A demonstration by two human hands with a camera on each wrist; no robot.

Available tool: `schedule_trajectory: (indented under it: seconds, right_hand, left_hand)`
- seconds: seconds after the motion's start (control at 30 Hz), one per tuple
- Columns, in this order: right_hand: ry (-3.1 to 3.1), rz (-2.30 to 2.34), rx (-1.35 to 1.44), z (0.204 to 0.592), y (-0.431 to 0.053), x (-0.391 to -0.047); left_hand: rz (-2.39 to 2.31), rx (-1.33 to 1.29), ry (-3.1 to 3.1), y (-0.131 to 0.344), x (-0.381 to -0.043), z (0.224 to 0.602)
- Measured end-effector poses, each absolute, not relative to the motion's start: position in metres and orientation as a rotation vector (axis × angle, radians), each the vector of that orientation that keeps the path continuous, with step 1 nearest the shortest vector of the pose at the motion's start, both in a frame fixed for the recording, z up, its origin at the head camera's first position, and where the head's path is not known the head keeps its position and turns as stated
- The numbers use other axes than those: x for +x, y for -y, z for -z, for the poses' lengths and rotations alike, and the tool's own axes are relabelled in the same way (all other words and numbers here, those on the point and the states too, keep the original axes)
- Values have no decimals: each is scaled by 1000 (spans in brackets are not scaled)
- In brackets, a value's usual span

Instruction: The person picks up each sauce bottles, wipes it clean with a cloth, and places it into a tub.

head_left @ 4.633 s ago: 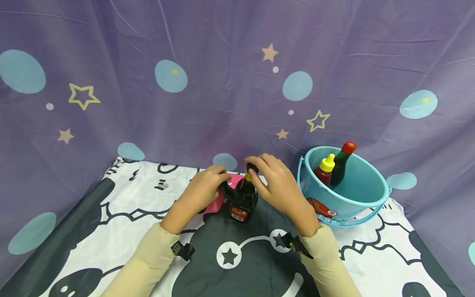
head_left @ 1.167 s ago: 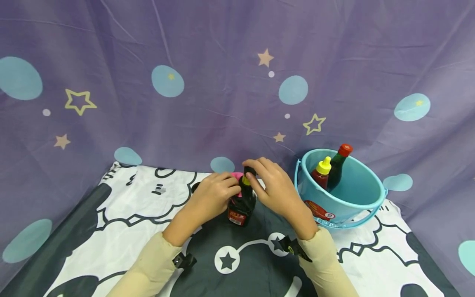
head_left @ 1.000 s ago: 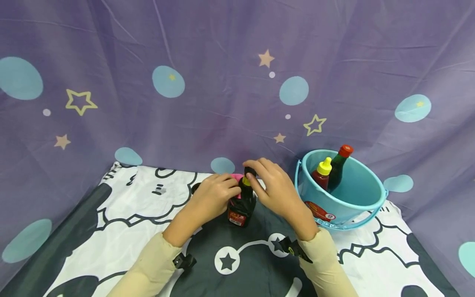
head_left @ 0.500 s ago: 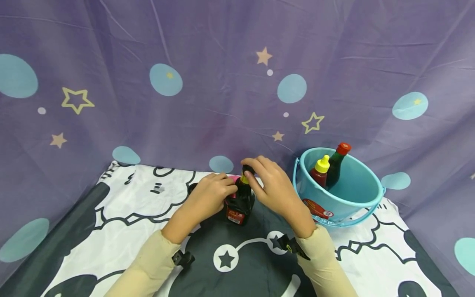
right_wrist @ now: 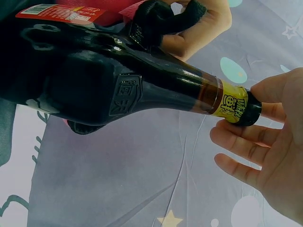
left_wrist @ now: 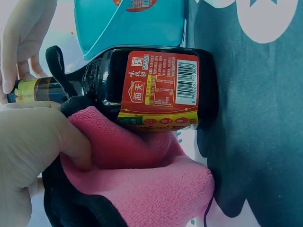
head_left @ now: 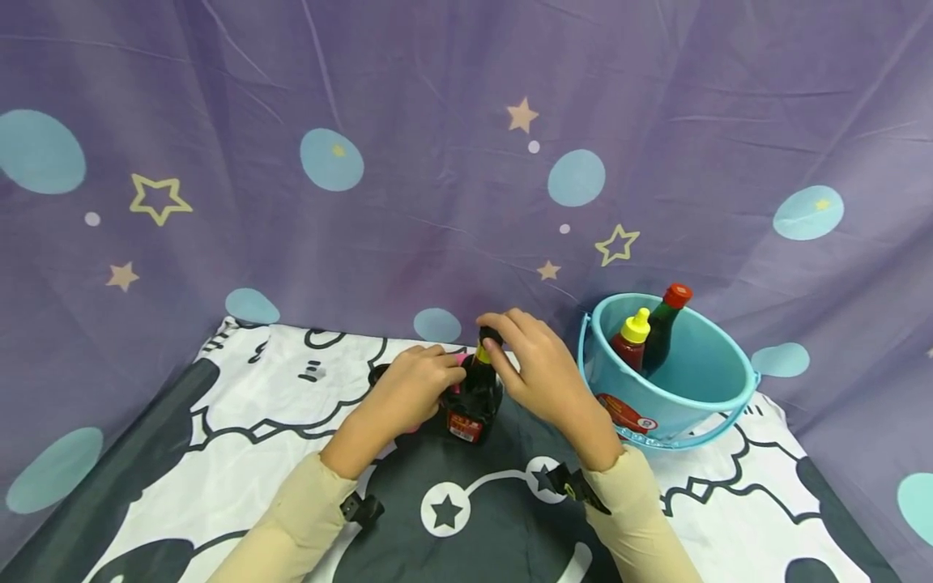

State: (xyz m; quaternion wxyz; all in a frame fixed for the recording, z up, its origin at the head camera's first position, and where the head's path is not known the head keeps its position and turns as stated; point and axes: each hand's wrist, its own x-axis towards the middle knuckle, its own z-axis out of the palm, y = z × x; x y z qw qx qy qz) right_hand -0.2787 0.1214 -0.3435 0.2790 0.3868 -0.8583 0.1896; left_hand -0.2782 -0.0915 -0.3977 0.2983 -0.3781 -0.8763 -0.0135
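Observation:
A dark soy sauce bottle [head_left: 479,401] with a red label stands upright on the cloth-covered table. My right hand [head_left: 538,368] pinches its black cap [right_wrist: 251,112] between thumb and fingers at the top, seen closely in the right wrist view. Beside the bottle, my left hand [head_left: 414,382] grips a pink towel [left_wrist: 156,182] with black edging and a black loop. In the left wrist view the towel lies against the bottle's side, below the label. From the head view, the left hand hides most of the towel.
A light blue bucket [head_left: 681,421] stands to the right, its handle hanging down in front. Inside lean a green bottle with a red cap [head_left: 679,295] and a red sauce bottle with a yellow cap [head_left: 636,325]. A purple starry curtain [head_left: 452,146] hangs behind the table.
Over several seconds, my left hand has shifted against the bottle, covering more of the towel. During the last second it slides slightly left. My right hand stays on the cap.

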Motion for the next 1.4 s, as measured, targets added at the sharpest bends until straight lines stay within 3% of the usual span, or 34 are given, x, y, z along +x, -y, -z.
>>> schedule_trajectory:
  seconds: [1.4]
  right_hand:
    - [2227,-363,1039,347,-120,-279]
  left_hand:
    - [3,-978,2366,92,-279,405]
